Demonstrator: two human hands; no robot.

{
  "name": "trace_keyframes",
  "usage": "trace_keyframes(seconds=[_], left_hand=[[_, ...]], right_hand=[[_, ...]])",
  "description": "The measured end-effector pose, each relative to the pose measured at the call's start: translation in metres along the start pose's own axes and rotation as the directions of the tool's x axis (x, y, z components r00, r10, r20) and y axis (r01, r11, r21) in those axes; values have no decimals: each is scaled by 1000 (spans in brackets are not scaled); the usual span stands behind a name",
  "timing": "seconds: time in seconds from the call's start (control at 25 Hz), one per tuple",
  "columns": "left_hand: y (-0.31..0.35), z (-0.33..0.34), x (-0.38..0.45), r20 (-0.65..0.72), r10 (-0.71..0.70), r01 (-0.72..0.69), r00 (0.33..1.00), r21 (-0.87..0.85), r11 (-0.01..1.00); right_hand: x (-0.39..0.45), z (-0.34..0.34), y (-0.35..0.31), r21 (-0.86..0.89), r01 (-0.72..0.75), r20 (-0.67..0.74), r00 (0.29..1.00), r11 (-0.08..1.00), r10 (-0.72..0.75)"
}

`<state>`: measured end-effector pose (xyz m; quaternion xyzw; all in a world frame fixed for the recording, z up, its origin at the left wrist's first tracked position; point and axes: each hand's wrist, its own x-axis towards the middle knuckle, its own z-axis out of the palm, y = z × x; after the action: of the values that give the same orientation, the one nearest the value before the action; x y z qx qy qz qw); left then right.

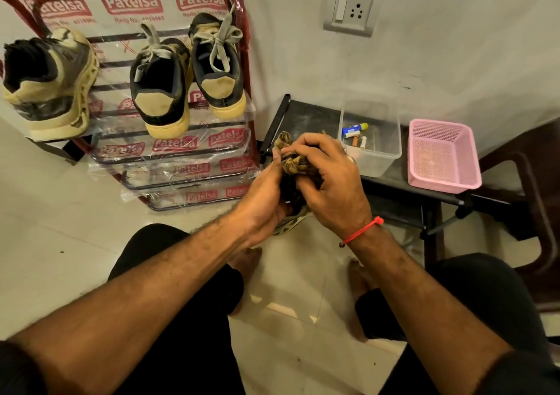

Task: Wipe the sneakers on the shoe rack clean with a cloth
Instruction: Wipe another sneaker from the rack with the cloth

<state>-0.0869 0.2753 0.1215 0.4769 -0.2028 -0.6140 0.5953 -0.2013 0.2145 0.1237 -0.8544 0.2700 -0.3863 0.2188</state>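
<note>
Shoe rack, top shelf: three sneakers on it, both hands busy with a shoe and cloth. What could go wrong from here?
1. The left sneaker hangs past the shoe rack edge and leans; a bump could tip it off.
2. The loose plastic wrap on the shelves looks slippery, so returned shoes may slide.
3. The left hand and right hand work close to the clear box near the bench edge; an elbow swing might knock it.

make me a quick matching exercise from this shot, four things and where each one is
Things:
1. pink basket
2. patterned cloth
3. clear tub
4. laced sneaker pair

Places:
A. top shelf of the shoe rack
B. bunched between both hands
C. black bench, nearer the rack
D. black bench, far end from the rack

Pairs: 1-D, 2-B, 3-C, 4-A
</note>
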Motion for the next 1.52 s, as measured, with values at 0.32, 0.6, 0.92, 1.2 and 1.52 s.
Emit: trace_keyframes(seconds=[0.32,0.6,0.92,1.2,1.52], left_hand=[[1,-1,1,-16,-36,37,999,116,993],[4,0,-1,37,-65,57,997,196,979],[14,-13,6,17,-34,34,999,40,999],[13,-24,5,51,-14,16,999,-39,999],[14,-26,17,-227,137,-133,964,35,991]], right_hand=[[5,-12,17,-56,-73,53,996,996,76],[16,-21,29,-130,-197,-55,980,972,192],[-3,-6,12,-170,-2,113,993,986,22],[-9,-18,17,12,-325,-100,941,946,324],[-27,8,4,497,-618,7,705,609,709]])
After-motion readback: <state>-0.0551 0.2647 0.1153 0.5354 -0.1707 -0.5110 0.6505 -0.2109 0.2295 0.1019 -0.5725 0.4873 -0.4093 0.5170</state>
